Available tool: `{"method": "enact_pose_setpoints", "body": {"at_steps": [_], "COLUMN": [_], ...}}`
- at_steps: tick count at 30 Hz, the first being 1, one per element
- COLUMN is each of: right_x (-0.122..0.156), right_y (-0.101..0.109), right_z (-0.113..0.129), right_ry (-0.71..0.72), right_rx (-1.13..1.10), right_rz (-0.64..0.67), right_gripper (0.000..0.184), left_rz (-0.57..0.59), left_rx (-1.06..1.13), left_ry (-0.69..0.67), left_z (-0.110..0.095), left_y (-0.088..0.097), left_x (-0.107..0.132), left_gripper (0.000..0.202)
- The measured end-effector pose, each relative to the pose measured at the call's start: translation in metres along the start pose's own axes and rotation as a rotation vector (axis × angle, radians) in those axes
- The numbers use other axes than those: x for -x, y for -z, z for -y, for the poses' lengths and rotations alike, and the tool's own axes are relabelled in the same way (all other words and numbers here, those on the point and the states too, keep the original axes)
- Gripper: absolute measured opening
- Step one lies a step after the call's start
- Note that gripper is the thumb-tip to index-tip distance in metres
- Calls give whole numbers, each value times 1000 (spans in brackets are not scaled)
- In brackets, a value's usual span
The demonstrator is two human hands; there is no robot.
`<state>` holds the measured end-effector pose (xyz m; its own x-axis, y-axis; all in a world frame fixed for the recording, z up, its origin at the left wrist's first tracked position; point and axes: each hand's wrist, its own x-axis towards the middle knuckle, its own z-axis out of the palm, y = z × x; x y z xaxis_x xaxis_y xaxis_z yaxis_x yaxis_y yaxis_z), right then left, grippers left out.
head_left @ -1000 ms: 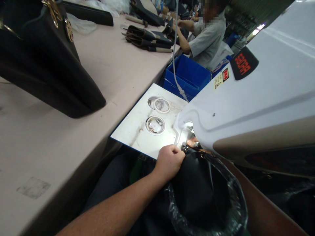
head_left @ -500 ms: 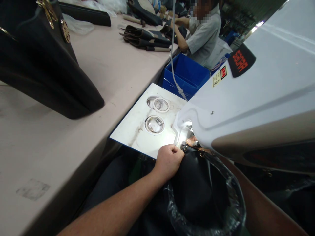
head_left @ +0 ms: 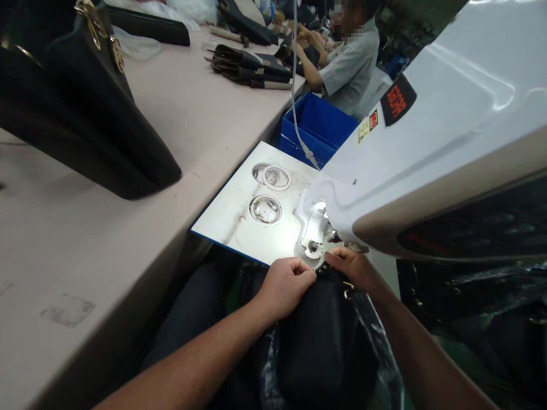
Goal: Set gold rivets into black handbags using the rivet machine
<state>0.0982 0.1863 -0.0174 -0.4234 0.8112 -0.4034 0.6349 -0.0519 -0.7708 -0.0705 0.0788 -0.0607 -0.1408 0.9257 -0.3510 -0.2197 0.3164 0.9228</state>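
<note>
The left hand [head_left: 284, 287] is pinching the top edge of a black bag [head_left: 322, 341] near the bottom middle of the frame, with its thumb and finger pressed together. The right hand [head_left: 352, 266] is pinching the same edge just beside it, a bit to the right, and a small gap is showing between the two hands. The black bag is hanging down below them, with shiny clear plastic [head_left: 378, 336] running along its right side and a gold ring [head_left: 348, 292] shining under the right hand. Just above the hands, a big white machine [head_left: 436, 136] is filling the right side and showing red lit letters [head_left: 397, 101]. A white plate [head_left: 233, 222] with round holes is sitting in the middle of the frame. A tall dark bag [head_left: 85, 114] is standing on the pale table [head_left: 217, 125] at the upper left. Dark folded pieces [head_left: 248, 67] are lying at the top middle, and a blue bin [head_left: 325, 149] is sitting below a person in a grey shirt [head_left: 350, 74], who is working there.
</note>
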Motion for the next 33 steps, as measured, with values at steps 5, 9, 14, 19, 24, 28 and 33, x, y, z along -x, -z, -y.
{"method": "enact_pose_setpoints", "body": {"at_steps": [5,9,14,19,24,28,33], "right_x": [54,85,111,135,157,171,193], "right_y": [-6,1,4,1,3,6,8], "right_z": [-2,-7,-26,-34,-36,-40,-47], "right_ry": [-22,18,0,-10,48,208,457], "right_rx": [-65,21,44,-8,34,145,213], "right_rz": [1,87,103,112,85,105,-26], "right_gripper": [42,42,46,48,47,38,23], "left_rz": [149,220,270,303,295,290,284], "left_rx": [118,107,82,82,44,-21,-206], "left_ry": [49,46,14,-17,-72,-117,-282], "left_z": [9,13,18,22,26,31,16], "left_y": [-8,-18,-30,-39,-49,-58,-56], "left_x": [29,45,69,91,106,117,135], "left_gripper": [26,28,30,29,27,26,26]}}
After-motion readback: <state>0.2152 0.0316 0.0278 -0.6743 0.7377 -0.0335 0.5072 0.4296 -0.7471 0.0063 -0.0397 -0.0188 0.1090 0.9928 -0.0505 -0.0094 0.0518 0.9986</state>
